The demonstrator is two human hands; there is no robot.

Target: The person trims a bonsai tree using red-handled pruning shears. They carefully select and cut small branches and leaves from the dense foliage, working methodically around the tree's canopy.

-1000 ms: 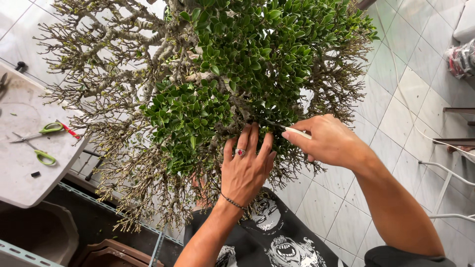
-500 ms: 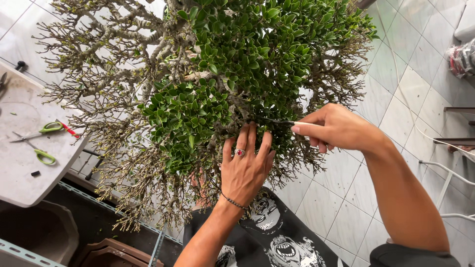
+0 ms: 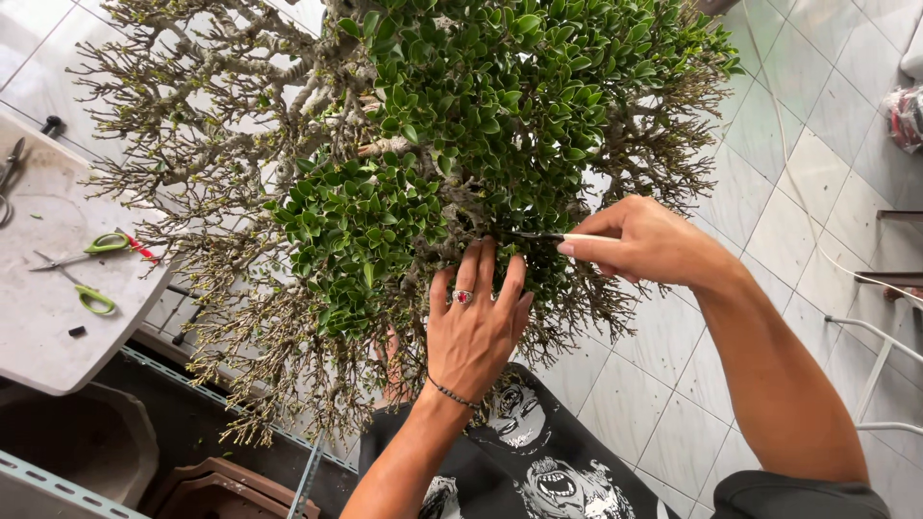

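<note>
Leaves at frame centre now sit under my flat, open left hand (image 3: 474, 332); my right hand (image 3: 646, 240), fingers pinching a thin tool (image 3: 553, 235), has edged leftward into the bush (image 3: 461, 125).

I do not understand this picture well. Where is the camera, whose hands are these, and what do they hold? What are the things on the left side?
The camera sits on the person's head and looks down, so you see this person's own two arms from above. There is no machine. The big thing in the middle is a small tree with many fine twigs, part leafy and part bare. The left hand, which wears a ring and a thin bracelet, lies open against the leaves. The right hand pinches a thin pale tool whose dark tip points into the leaves; what kind of tool it is I cannot tell. On the left is a light grey table with green-handled scissors on it. The floor is pale tile.
</note>
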